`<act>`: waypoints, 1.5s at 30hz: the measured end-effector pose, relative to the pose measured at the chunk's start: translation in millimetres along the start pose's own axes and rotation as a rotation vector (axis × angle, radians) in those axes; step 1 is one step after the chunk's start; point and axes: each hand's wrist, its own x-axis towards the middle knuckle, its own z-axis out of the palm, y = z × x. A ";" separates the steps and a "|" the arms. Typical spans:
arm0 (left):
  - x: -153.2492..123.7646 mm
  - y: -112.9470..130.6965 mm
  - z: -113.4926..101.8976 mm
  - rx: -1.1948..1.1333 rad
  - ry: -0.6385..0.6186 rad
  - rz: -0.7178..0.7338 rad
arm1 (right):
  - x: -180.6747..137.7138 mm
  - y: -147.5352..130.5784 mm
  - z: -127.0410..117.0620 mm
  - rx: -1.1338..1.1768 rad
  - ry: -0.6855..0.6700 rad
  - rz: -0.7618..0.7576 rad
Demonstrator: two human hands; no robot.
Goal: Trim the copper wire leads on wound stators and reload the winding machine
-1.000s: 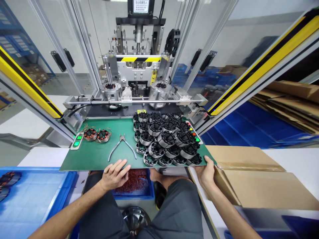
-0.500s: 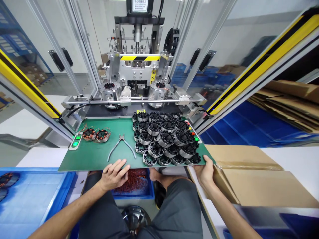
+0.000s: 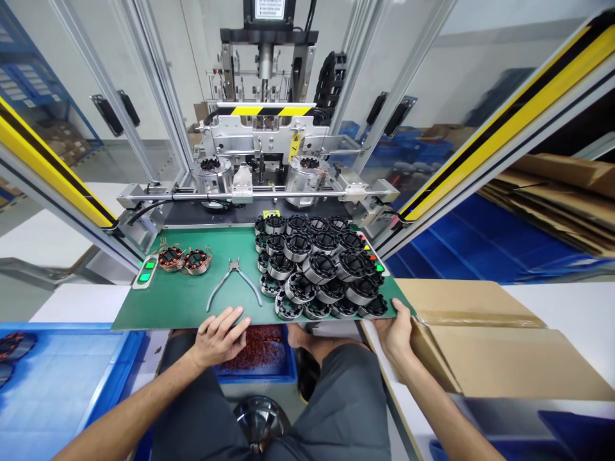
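Note:
My left hand (image 3: 221,336) rests with fingers stretched over the front edge of the green tabletop (image 3: 158,307), holding nothing. Just beyond its fingertips lie cutting pliers (image 3: 234,272) with pale blue handles, spread apart. At the front right corner, my right hand (image 3: 396,328) grips the tabletop's edge, thumb above and the other fingers hidden below. Beside it, stacked rows of unwound black and silver stator cores (image 3: 319,267) cover the right half. Two copper-wound stators (image 3: 196,260) with loose wire ends sit at the left.
Behind the tabletop stands a winding machine with two round metal fixtures (image 3: 211,176), each bearing a stator. Yellow-black posts (image 3: 52,163) flank it. A cardboard box (image 3: 509,358) is at right, a blue tray (image 3: 62,384) at left. A blue bin (image 3: 259,374) with reddish scraps lies below.
The upright metal arms over the two fixtures have swung away, leaving the fixture tops exposed. Both hands and the things on the tabletop have stayed put.

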 end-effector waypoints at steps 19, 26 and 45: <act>-2.7 -0.8 0.6 0.005 -0.005 -0.003 | 1.6 0.8 0.1 0.007 -0.006 0.009; -7.5 -1.7 0.8 0.017 -0.024 -0.001 | 1.8 1.1 -0.7 -0.015 -0.029 -0.002; -11.6 -1.8 2.2 0.021 -0.022 -0.001 | -0.9 0.6 -0.8 -0.003 -0.021 0.022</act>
